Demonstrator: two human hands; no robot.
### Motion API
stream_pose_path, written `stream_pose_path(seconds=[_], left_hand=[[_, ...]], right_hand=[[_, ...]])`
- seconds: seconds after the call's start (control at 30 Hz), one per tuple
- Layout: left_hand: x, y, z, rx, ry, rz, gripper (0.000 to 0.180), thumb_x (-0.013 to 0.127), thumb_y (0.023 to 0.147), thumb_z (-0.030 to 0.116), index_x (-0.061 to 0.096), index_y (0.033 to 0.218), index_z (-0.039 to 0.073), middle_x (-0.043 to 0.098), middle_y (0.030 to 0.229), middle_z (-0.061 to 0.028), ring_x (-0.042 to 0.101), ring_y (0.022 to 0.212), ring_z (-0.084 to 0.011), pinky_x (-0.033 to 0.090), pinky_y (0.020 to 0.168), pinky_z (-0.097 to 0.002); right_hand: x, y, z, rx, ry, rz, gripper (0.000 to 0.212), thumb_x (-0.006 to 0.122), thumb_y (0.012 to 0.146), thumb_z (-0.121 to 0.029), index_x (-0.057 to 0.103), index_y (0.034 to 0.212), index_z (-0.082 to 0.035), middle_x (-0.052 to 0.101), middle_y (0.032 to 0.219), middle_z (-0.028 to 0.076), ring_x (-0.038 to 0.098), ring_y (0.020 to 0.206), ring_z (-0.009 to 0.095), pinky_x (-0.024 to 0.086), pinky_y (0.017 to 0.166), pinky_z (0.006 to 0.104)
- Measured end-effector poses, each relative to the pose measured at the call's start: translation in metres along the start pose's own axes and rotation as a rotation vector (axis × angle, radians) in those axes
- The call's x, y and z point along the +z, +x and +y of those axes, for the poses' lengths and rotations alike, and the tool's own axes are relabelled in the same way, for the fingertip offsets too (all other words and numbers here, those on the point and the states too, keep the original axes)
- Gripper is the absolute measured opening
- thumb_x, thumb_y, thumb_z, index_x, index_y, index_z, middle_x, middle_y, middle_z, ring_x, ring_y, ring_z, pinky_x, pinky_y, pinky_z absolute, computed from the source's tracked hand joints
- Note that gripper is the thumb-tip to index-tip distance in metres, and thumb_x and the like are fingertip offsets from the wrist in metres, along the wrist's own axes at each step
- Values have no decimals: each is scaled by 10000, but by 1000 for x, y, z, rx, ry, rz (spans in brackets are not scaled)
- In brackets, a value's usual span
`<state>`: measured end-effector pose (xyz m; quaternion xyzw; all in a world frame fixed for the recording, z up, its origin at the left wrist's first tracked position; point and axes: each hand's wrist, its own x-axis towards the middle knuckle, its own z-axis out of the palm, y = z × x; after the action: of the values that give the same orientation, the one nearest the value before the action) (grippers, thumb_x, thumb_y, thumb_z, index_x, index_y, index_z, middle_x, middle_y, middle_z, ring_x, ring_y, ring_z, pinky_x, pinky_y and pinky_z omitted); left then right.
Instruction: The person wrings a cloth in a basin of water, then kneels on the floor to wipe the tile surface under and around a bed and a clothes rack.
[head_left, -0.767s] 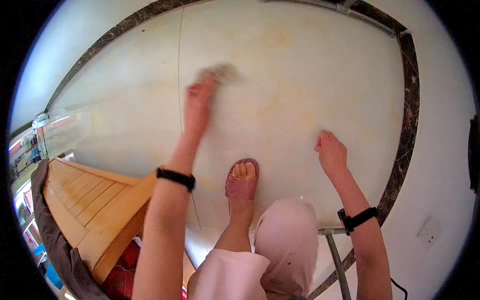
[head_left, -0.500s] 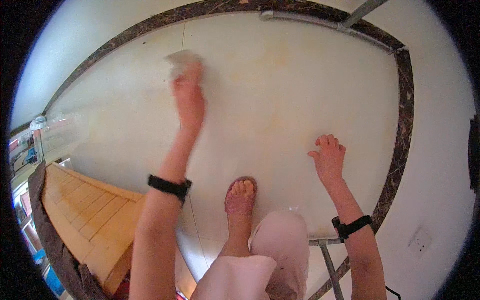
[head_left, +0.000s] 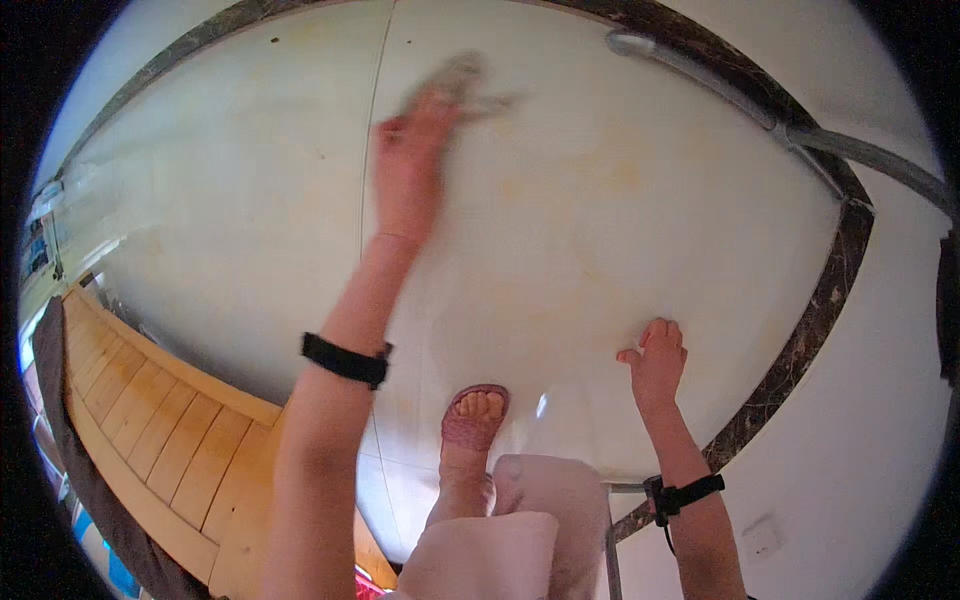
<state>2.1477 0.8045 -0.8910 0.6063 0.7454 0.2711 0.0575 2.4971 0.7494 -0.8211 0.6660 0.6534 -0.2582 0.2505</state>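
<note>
My left hand [head_left: 412, 170] reaches out over the pale tiled floor [head_left: 560, 240], just right of a tile seam. Its fingers press on a greyish cloth [head_left: 458, 80], smeared by motion, which lies flat against the floor with a loose end to the right. At the lower right, my right hand [head_left: 658, 365] is low over the floor, thumb apart and fingers loosely bent, with nothing in it. Whether its fingertips touch the tile, I cannot tell. A black band circles each forearm.
A slatted wooden piece of furniture [head_left: 190, 440] with brown fabric [head_left: 75, 450] along it stands at left. Grey metal tubing [head_left: 700, 75] lies near the dark marbled skirting [head_left: 800, 335] at far right. My sandalled foot [head_left: 474, 418] is planted between my arms. Small dark specks dot the floor.
My left hand has swept the cloth to the right, across the tile seam. The whole view has shifted and tilted; my right hand sits lower in it.
</note>
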Motion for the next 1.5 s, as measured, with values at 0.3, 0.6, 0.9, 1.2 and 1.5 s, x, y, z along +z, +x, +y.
stream_pose_path(seconds=[0.3,0.6,0.9,1.2,1.5], left_hand=[[3,22,44,-26,-150,179,444,460,799,1,542,1219,121,565,1052,-109,478,991,-253,403,885,-355],[79,7,152,505,-346,-402,260,455,859,168,569,1086,111,558,1128,-72,496,1041,-245,415,879,-376],[-116,18,-63,-262,260,-121,429,455,777,-57,596,1148,107,581,1175,-75,515,941,-258,447,864,-339],[-66,40,92,-346,-822,-453,514,444,802,-52,452,1303,61,555,1184,-84,541,1000,-140,462,805,-259],[-46,53,161,-90,-758,-677,559,574,805,18,411,1334,96,514,1269,-86,534,1052,-187,447,878,-315]], right_hand=[[22,5,28,-268,-185,213,385,735,640,-253,490,824,-21,500,907,131,484,917,312,399,745,422],[-18,25,36,-429,202,-78,173,567,800,-134,469,890,-22,540,864,152,551,839,335,451,724,423],[-71,42,-86,-719,641,-137,114,566,794,-129,525,824,-26,551,806,135,545,756,297,437,694,388],[-80,78,-143,-568,1519,-279,486,498,913,-153,300,1354,-108,445,1224,71,548,973,170,496,819,313],[-73,101,-74,-550,1702,-200,419,487,872,-98,414,1279,-27,560,1065,94,553,944,156,506,756,295]])
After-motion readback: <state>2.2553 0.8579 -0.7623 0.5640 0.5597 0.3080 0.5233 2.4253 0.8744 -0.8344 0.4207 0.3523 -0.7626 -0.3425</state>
